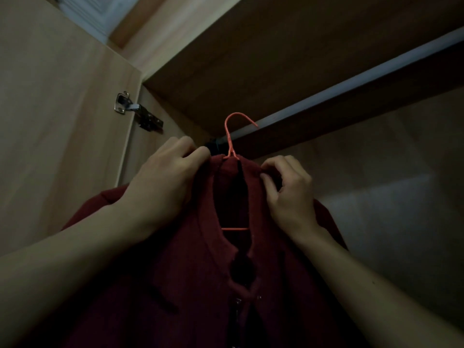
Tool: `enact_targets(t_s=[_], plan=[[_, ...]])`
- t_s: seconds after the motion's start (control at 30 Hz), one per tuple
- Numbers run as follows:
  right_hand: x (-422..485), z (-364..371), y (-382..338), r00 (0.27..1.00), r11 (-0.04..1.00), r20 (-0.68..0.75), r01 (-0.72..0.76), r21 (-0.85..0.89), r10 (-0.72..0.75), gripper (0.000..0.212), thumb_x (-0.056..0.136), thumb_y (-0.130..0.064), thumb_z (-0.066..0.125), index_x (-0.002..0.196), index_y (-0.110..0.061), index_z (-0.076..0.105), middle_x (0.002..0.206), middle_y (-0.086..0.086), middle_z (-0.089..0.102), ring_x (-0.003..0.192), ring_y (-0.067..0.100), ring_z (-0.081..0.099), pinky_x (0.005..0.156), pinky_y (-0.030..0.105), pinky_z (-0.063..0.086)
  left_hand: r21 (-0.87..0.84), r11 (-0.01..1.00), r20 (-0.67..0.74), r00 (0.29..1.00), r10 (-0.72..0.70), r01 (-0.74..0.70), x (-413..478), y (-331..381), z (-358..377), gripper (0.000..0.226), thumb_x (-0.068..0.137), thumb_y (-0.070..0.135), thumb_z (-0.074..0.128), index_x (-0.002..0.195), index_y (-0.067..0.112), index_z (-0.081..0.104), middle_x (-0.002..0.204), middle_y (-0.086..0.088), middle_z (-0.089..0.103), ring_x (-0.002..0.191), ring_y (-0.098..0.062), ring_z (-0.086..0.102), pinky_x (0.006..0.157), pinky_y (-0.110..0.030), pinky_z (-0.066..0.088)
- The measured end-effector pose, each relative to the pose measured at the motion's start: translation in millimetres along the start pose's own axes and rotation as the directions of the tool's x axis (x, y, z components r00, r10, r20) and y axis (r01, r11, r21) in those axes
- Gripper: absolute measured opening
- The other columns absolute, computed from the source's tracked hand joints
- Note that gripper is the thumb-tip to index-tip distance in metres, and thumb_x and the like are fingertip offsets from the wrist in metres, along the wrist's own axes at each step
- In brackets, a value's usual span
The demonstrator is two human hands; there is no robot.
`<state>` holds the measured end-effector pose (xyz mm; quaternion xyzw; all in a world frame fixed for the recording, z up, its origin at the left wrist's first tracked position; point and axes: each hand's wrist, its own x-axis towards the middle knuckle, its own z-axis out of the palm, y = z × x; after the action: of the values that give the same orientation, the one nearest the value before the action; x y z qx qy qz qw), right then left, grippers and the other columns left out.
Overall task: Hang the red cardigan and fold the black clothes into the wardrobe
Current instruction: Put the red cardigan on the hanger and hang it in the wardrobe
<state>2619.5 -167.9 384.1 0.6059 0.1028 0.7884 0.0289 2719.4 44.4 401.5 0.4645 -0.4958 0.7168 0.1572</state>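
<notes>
while the cardigan (200,272) fills lower centre on an orange hanger (229,139), its hook sits at the rail (351,82) mid-frame, hooked or not unclear | left hand (163,182) pinches the collar left of the hook | right hand (291,197) pinches it right | hinge (136,111) upper left

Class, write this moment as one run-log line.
stage: hanging | left hand: pinches red cardigan collar | right hand: pinches collar | hanger hook: at wardrobe rail, seating unclear

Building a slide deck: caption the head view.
Left hand and right hand pinch the cardigan collar on a hanger by the rail.
</notes>
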Motion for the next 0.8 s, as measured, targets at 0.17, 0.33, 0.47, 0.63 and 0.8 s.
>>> enact_targets(t_s=[0.17, 0.33, 0.47, 0.63, 0.8], plan=[[1.4, 27.6, 34.4, 0.992, 0.992, 0.007, 0.127, -0.016, -0.127, 0.011, 0.089, -0.002, 0.064, 0.095, -0.011, 0.066, 0.094, 0.0, 0.059, 0.087, 0.015, 0.056, 0.075, 0.026, 0.049, 0.056, 0.997, 0.018, 0.999, 0.05, -0.051, -1.5, -19.0, 37.8, 0.019, 0.091, 0.002, 0.058, 0.108, 0.01, 0.056, 0.094, -0.009, 0.053, 0.078, -0.021, 0.047, 0.061, -0.035, 0.042], [32.7, 71.2, 72.5, 0.984, 0.98, -0.027, 0.175, -0.094, -0.178, 0.009, 0.087, -0.007, 0.066, 0.092, -0.015, 0.066, 0.092, -0.002, 0.06, 0.085, 0.016, 0.054, 0.074, 0.037, 0.048, 0.128, 0.988, 0.08, 0.994, 0.078, -0.088, 25.1, -53.1, 69.2, 0.014, 0.089, 0.012, 0.051, 0.102, 0.01, 0.056, 0.089, -0.008, 0.051, 0.074, -0.02, 0.045, 0.056, -0.04, 0.044], [71.5, 107.3, 100.2, 0.989, 0.984, -0.018, 0.144, -0.105, -0.147, 0.008, 0.089, -0.01, 0.064, 0.094, -0.015, 0.065, 0.092, -0.001, 0.061, 0.085, 0.018, 0.055, 0.074, 0.038, 0.049, 0.163, 0.985, 0.093, 0.995, 0.045, -0.06, 61.7, -78.7, 93.1, 0.015, 0.084, 0.004, 0.061, 0.096, 0.011, 0.055, 0.085, -0.005, 0.05, 0.071, -0.017, 0.042, 0.054, -0.032, 0.037], [91.7, 132.6, 132.2, 0.994, 0.987, -0.007, 0.105, -0.124, -0.107, 0.008, 0.092, -0.011, 0.061, 0.099, -0.012, 0.063, 0.095, 0.003, 0.059, 0.088, 0.019, 0.054, 0.075, 0.035, 0.049, 0.199, 0.979, 0.139, 0.99, 0.021, -0.049, 93.4, -90.5, 118.7, 0.017, 0.089, 0.009, 0.059, 0.106, 0.009, 0.06, 0.094, -0.009, 0.055, 0.082, -0.024, 0.05, 0.061, -0.039, 0.047], [102.4, 152.6, 161.8, 0.995, 0.98, 0.098, 0.046, -0.194, -0.028, 0.015, 0.094, -0.013, 0.057, 0.108, -0.014, 0.061, 0.105, 0.004, 0.059, 0.097, 0.021, 0.055, 0.078, 0.035, 0.049, 0.205, 0.979, 0.255, 0.965, -0.06, 0.007, 114.4, -88.3, 144.4, 0.028, 0.1, 0.022, 0.04, 0.125, 0.016, 0.052, 0.114, -0.004, 0.049, 0.098, -0.016, 0.042, 0.076, -0.027, 0.035]])
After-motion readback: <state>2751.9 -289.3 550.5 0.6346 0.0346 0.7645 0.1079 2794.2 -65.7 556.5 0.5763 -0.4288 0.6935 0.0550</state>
